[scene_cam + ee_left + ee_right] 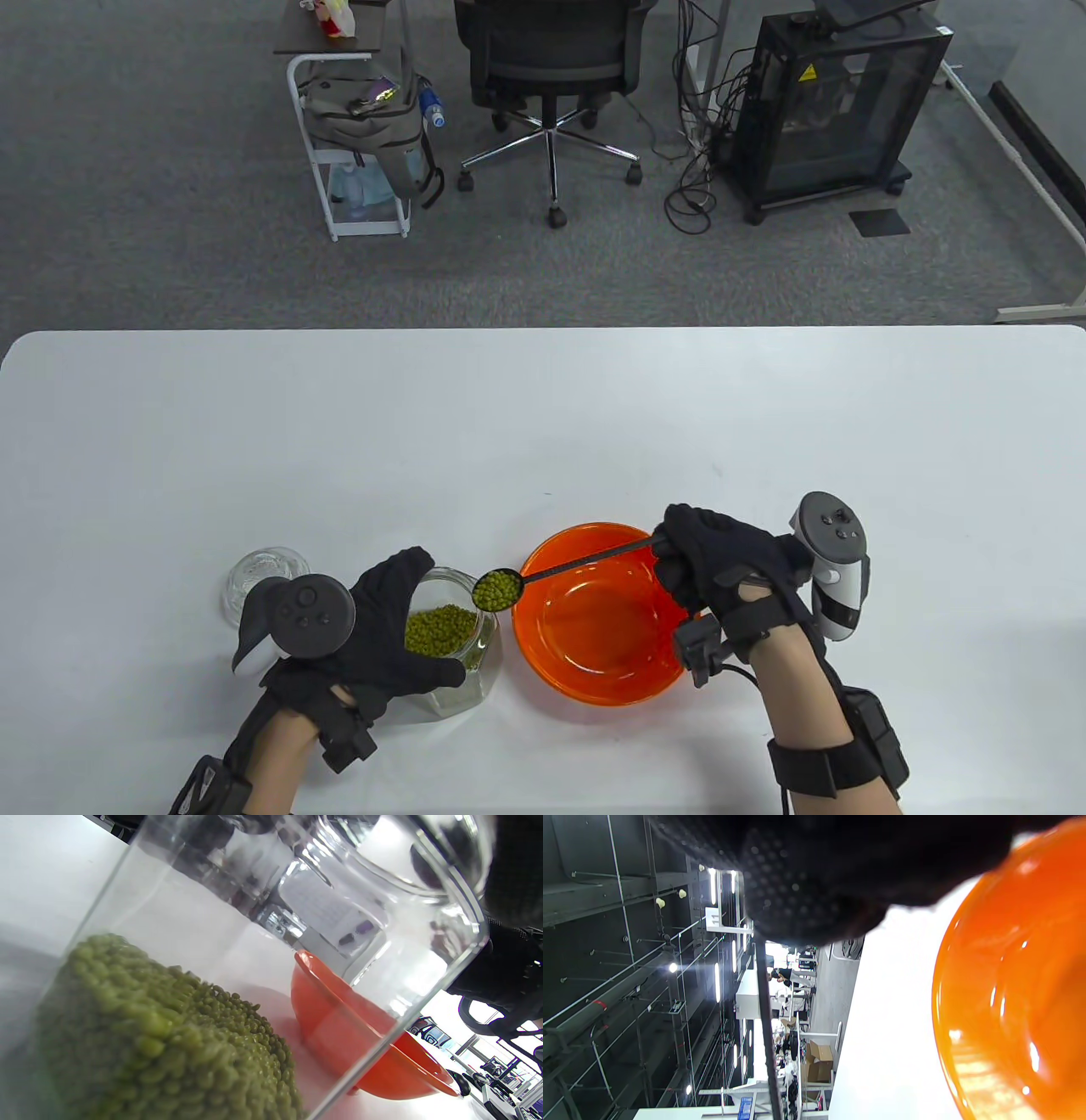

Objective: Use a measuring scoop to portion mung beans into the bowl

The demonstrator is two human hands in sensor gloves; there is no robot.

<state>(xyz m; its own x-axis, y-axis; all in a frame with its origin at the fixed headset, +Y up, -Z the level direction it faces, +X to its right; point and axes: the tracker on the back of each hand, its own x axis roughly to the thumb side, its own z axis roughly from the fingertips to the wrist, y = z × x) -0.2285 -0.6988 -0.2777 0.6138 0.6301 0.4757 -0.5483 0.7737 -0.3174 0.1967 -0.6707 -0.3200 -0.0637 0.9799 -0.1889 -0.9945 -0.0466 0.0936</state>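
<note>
Left hand (pixel 386 632) wraps around the glass jar (pixel 450 649). Right hand (pixel 721 569) pinches the scoop (pixel 543 577), full of beans (pixel 497 590), between jar and orange bowl (pixel 598 628).

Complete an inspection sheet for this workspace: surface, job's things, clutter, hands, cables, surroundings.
Surface: white table, bare at the far side.
Job's things: glass jar part full of mung beans; loaded scoop above jar's rim; orange bowl empty.
Clutter: glass lid left of jar.
Hands: left hand grips jar; right hand holds scoop handle.
Cables: tangled on floor.
Surroundings: office chair, backpack, black cabinet.
</note>
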